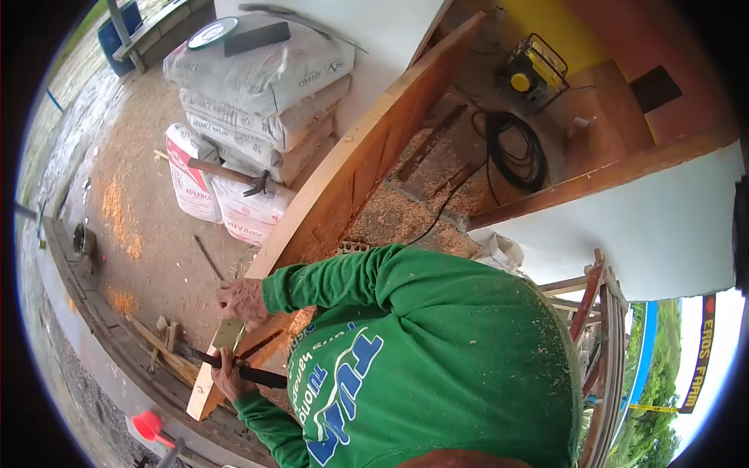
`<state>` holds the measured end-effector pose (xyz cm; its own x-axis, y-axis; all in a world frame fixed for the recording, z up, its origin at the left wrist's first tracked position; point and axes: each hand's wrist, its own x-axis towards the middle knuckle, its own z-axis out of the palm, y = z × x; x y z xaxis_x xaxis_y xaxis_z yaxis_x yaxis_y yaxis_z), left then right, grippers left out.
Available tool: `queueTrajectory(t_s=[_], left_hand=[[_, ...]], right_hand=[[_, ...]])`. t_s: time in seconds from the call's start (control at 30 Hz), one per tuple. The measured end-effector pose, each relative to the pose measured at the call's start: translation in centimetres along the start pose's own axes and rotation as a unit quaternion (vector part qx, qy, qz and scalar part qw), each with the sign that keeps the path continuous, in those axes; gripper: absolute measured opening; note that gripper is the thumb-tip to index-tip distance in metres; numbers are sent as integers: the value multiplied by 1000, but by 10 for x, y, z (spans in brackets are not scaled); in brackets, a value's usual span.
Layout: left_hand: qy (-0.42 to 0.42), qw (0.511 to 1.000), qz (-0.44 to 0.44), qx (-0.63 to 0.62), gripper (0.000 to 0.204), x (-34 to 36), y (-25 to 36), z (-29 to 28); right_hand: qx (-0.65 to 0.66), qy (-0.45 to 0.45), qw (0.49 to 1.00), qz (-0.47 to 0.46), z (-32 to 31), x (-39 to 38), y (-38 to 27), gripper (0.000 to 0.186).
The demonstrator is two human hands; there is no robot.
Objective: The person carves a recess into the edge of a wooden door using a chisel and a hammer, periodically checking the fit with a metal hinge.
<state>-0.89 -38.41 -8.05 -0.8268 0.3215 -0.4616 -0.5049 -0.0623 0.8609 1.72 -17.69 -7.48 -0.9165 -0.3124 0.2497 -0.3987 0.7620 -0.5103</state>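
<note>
Two hands at work on a wooden door (367, 148) set on its long edge, running from the lower left up toward the wall. One hand (242, 300), on a green sleeve, lies flat and open-fingered on the door's edge, pressing a brass hinge plate (228, 335) just below its fingers. Which hand is the left and which the right cannot be told, since the body is twisted in the view. The other hand (228, 376), just below the plate, is closed around a dark-handled tool (234, 368) lying crosswise to the door's edge. Stacked cement sacks (257, 86) stand behind, a hammer (226, 173) resting on them. Sawdust covers the floor (148, 234).
</note>
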Motion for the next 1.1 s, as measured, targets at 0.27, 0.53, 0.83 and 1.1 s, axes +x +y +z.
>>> queueTrajectory(t_s=[0.27, 0.53, 0.83, 1.1], left_hand=[[17, 1000, -19, 11, 16, -5, -4, -8], [5, 996, 6, 89, 19, -6, 16, 34], [62, 993, -22, 101, 23, -25, 7, 27], [70, 979, 18, 191, 21, -19, 5, 35]], right_hand=[[-84, -17, 996, -20, 14, 0, -4, 40], [-85, -48, 995, 6, -21, -15, 9, 45], [-92, -93, 991, 6, -21, -10, 5, 52], [-78, -145, 984, 67, -28, -6, 10, 53]])
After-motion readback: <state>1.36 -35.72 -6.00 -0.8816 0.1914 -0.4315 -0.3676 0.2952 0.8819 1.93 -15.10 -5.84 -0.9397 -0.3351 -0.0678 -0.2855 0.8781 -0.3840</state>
